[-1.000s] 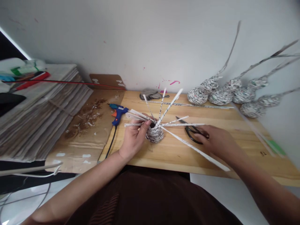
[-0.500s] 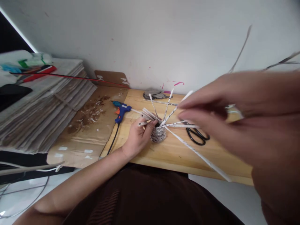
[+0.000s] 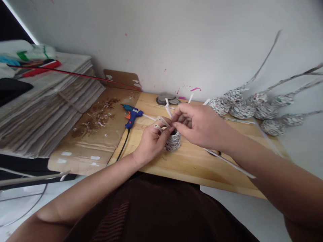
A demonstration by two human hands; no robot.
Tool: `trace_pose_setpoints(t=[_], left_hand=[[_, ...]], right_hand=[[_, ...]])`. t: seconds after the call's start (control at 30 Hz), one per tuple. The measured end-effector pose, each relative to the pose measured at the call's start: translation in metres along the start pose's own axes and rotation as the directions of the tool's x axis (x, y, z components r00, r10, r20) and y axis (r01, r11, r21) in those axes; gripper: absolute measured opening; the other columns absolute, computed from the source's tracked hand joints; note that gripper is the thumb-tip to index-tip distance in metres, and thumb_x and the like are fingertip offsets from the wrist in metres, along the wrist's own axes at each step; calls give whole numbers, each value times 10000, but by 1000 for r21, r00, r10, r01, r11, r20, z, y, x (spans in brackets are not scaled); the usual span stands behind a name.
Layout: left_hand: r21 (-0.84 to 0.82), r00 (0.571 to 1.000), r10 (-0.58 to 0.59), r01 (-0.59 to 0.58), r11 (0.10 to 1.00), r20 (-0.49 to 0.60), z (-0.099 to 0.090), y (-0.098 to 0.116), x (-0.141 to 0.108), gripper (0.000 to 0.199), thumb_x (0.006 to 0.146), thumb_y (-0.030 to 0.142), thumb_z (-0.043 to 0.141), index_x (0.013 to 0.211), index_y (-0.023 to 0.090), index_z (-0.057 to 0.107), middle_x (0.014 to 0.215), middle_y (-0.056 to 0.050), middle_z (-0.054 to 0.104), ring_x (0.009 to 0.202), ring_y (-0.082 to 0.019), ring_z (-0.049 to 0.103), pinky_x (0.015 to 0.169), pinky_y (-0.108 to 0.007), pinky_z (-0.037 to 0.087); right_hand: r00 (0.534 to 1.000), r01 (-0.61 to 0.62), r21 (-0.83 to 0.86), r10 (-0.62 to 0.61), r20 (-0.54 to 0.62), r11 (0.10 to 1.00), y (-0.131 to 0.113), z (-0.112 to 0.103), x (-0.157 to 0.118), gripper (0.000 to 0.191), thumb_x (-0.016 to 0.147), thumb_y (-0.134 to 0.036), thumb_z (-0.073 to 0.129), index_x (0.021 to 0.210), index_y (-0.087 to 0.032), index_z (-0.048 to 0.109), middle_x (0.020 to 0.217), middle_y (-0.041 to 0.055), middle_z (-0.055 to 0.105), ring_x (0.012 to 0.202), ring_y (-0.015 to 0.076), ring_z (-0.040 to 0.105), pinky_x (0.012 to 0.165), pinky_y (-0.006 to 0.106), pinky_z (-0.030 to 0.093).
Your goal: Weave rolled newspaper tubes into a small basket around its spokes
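A small basket woven from rolled newspaper stands on the wooden table, with white paper tubes sticking out of its rim. My left hand is closed around the basket's left side, its thumb at the rim and some tubes bunched between its fingers. At the rim's right, the fingertips of my right hand are pinched together beside the left thumb; the paper tube they seem to hold is mostly hidden. One long tube reaches out to the right beneath my right forearm. Scissors are largely covered by that arm.
A blue hot glue gun lies left of the basket with its cord trailing forward. Cardboard and a tall stack of newspapers occupy the left. Several woven paper pieces with long stems sit against the wall at right. Grey cloth lies behind.
My right hand has come down and left from close to the camera to the basket's rim. The woven pieces at right are now uncovered, while the scissors have become mostly hidden.
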State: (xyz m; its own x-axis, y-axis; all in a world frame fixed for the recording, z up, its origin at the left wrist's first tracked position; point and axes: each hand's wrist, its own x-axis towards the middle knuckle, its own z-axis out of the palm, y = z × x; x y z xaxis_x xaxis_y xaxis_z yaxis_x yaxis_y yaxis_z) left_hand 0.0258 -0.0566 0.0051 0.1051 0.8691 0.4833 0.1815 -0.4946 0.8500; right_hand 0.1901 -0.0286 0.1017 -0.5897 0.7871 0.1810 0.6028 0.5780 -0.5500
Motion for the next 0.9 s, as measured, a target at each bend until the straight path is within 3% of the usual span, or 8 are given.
trace_pose_setpoints(t=[0.13,0.2,0.3,0.37,0.47,0.57,0.77,0.9], left_hand=[[35,1000,7,-8,999,14,0,-1,0,96,948,224,554,910,184,633,846,-31,671,804,-152,621,755,-290,499],[65,1000,10,-11,998,23,-1,-2,0,102,946,225,557,906,183,640,837,-33,682,796,-156,631,754,-295,500],[77,999,13,-17,997,51,-2,0,1,92,941,208,557,916,180,641,859,-39,694,811,-160,641,770,-300,503],[74,997,-8,2,997,72,-4,2,1,94,942,204,552,942,176,642,864,-40,691,797,-155,636,761,-295,500],[82,992,-85,77,994,93,-6,5,2,120,951,235,548,952,168,647,830,-36,678,747,-148,620,709,-282,489],[84,986,-127,118,989,110,-7,7,3,145,956,247,535,927,165,651,801,-33,670,722,-146,610,681,-276,479],[39,983,-136,132,990,127,-8,7,6,182,970,287,521,944,168,657,839,-44,670,759,-151,613,688,-274,491],[36,983,-136,133,990,126,-8,5,7,202,977,299,505,962,173,661,841,-51,673,771,-163,610,710,-295,501]], right_hand=[[995,-92,115,94,-16,989,5,8,2,170,875,-224,597,1043,-202,577,630,-32,677,519,128,568,509,251,357],[993,-109,93,112,-26,990,6,10,4,99,890,-279,601,947,-198,612,599,-28,663,498,120,546,499,253,345],[991,-118,12,119,-68,993,5,9,5,164,881,-289,610,754,-188,630,637,2,679,545,123,569,526,258,368],[987,-125,-8,124,-99,992,3,7,3,165,868,-274,620,726,-190,631,651,6,681,570,132,588,538,261,388],[981,-111,96,124,-151,989,0,2,-4,101,874,-255,604,792,-202,630,695,4,696,598,142,622,554,264,429],[993,-60,152,75,-95,986,-2,1,-14,44,874,-233,601,847,-206,624,726,0,705,613,140,637,570,261,450],[1000,-8,-137,6,-12,991,4,8,-20,70,884,-227,600,861,-194,658,679,1,684,596,141,605,600,274,403],[998,-20,-156,30,59,988,8,10,-18,87,871,-260,640,818,-194,657,687,3,685,614,144,601,606,276,392]])
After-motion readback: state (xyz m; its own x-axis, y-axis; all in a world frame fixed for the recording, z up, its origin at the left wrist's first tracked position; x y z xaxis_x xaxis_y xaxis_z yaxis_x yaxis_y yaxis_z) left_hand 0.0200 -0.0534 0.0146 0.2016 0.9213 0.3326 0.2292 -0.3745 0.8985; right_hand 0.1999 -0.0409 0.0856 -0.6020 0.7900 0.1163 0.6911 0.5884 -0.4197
